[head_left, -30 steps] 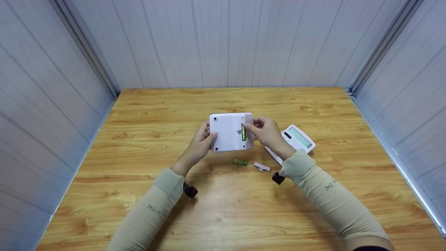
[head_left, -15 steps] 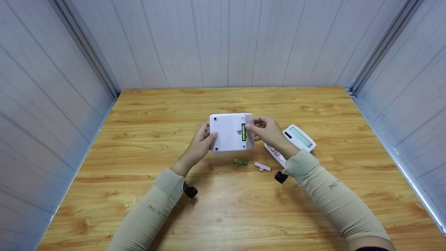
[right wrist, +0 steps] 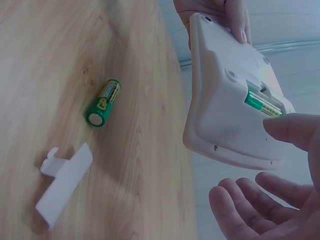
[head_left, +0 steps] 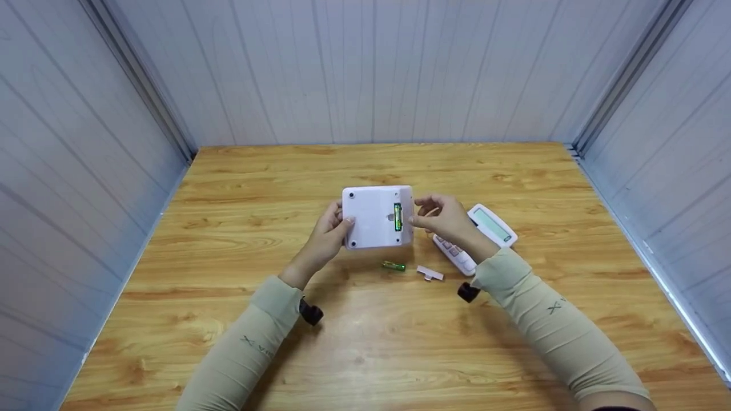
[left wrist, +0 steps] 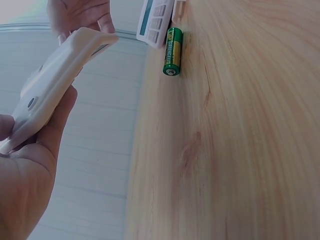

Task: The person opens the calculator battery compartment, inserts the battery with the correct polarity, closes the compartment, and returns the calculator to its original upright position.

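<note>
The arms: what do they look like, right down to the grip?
They're a person's. The left sleeve and right sleeve are beige, with greyer cuffs and dark lettering; an X is readable. A small black device sits by the left cuff, another by the right. The left grip and right grip are ungloved hands.

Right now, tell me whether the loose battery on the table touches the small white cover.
Apart: the right wrist view plainly shows bare tabletop between the loose battery and the small white cover.
</note>
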Available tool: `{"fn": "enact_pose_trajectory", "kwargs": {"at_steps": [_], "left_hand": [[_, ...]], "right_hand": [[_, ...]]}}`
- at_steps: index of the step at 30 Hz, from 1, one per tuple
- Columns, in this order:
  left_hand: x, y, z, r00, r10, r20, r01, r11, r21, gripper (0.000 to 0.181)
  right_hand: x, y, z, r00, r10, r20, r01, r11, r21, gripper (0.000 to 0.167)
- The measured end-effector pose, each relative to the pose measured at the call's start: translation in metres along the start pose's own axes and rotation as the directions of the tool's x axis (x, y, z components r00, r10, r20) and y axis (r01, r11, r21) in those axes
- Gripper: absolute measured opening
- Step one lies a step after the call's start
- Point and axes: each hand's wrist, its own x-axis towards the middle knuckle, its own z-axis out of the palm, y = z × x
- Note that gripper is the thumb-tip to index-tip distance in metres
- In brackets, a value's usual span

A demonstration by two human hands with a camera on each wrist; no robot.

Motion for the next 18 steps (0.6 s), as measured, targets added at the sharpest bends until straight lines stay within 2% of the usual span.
{"fn": "enact_pose_trajectory", "kwargs": {"at_steps": [8, 12, 18], "left_hand": [[0.001, -0.002, -0.002, 1.000, 0.001, -0.013, -0.001, 1.000, 0.001, 0.042], [0.001, -0.002, -0.002, 1.000, 0.008, 0.000, -0.008, 1.000, 0.005, 0.041], [0.003, -0.004, -0.002, 1.000, 0.008, 0.001, -0.008, 1.000, 0.008, 0.040]], "right_hand": [[-0.002, 0.010, -0.004, 0.999, -0.051, 0.006, 0.052, 0.991, -0.122, 0.046], [-0.003, 0.015, -0.004, 0.997, -0.073, 0.019, 0.076, 0.983, -0.170, 0.045], [-0.007, 0.020, -0.007, 0.996, -0.064, 0.063, 0.076, 0.976, -0.205, 0.043]]}}
